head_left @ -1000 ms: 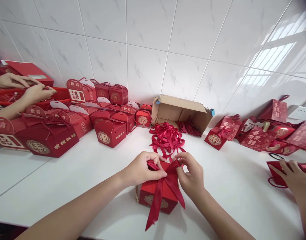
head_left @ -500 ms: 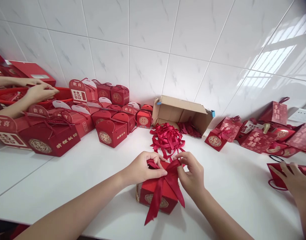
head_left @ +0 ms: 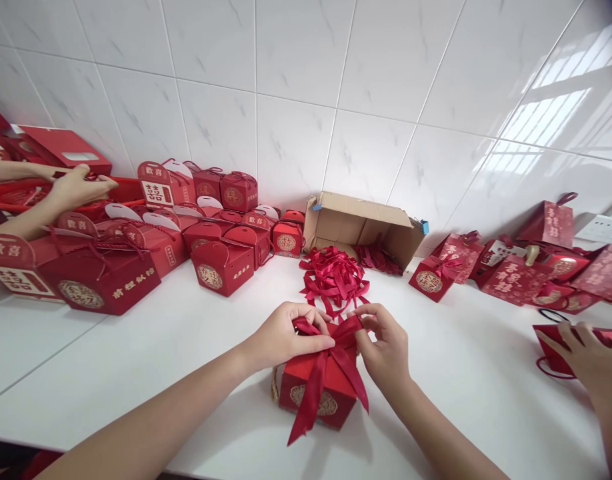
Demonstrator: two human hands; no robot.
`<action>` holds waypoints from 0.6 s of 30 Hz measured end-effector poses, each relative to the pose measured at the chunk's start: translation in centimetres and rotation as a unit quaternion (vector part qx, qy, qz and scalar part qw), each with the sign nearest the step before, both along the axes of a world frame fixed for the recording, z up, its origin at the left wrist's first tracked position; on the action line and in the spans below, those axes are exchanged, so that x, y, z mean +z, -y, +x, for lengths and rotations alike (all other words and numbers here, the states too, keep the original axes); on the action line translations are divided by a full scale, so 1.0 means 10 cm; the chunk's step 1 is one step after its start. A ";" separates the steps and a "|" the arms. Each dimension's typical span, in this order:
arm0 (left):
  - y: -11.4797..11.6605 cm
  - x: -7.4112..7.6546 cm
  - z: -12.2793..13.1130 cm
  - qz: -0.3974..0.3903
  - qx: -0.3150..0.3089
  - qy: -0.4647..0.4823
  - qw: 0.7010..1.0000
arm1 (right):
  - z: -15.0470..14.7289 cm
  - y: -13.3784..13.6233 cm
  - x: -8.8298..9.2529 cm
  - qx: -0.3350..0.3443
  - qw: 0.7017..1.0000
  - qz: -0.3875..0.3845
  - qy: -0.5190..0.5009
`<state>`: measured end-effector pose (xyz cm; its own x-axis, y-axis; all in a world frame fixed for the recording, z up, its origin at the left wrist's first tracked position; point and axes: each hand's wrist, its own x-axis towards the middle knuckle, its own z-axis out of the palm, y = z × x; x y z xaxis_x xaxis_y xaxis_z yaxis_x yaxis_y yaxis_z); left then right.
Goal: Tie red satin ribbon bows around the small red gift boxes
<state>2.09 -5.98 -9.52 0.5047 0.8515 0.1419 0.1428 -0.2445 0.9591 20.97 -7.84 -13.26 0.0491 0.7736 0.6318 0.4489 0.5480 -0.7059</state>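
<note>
A red gift box (head_left: 317,400) with a round gold emblem stands on the white table in front of me. Across its top is a red ribbon bow (head_left: 339,350), its two tails hanging down over the front. My left hand (head_left: 291,340) pinches the left loop between thumb and fingers. On the other side, my right hand (head_left: 383,343) is closed on the right loop. A gold twisted cord (head_left: 275,385) shows at the box's left side. Part of the box top is hidden by ribbon and fingers.
Loose red ribbons (head_left: 333,277) lie behind the box, before an open cardboard carton (head_left: 366,217). Several red boxes (head_left: 223,260) stand at left, more boxes (head_left: 516,273) at right. Other people's hands work at far left (head_left: 79,190) and far right (head_left: 593,360).
My hands keep their pinch on the bow with hardly any movement. The left ribbon tail has shifted slightly. At far left, the other person's hands have moved a little.
</note>
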 end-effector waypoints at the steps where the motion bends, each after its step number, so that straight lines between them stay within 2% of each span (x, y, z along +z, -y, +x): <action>1: 0.00 0.00 0.00 0.003 -0.003 -0.002 1.000 | 0.00 0.00 0.00 -0.005 1.000 0.008 0.007; 7: 0.00 0.02 0.01 0.014 -0.009 -0.016 1.000 | -0.01 0.00 0.03 -0.021 0.995 0.084 0.057; 10: 0.01 0.03 0.02 0.016 -0.005 -0.022 1.000 | -0.01 -0.01 0.04 -0.025 0.993 0.093 0.063; 15: 0.00 0.01 -0.01 0.011 0.000 -0.004 1.000 | 0.02 -0.03 0.01 -0.004 0.998 0.044 0.035; 18: -0.02 -0.01 -0.04 -0.035 -0.007 0.047 0.998 | 0.04 -0.05 0.01 0.031 0.999 -0.010 0.000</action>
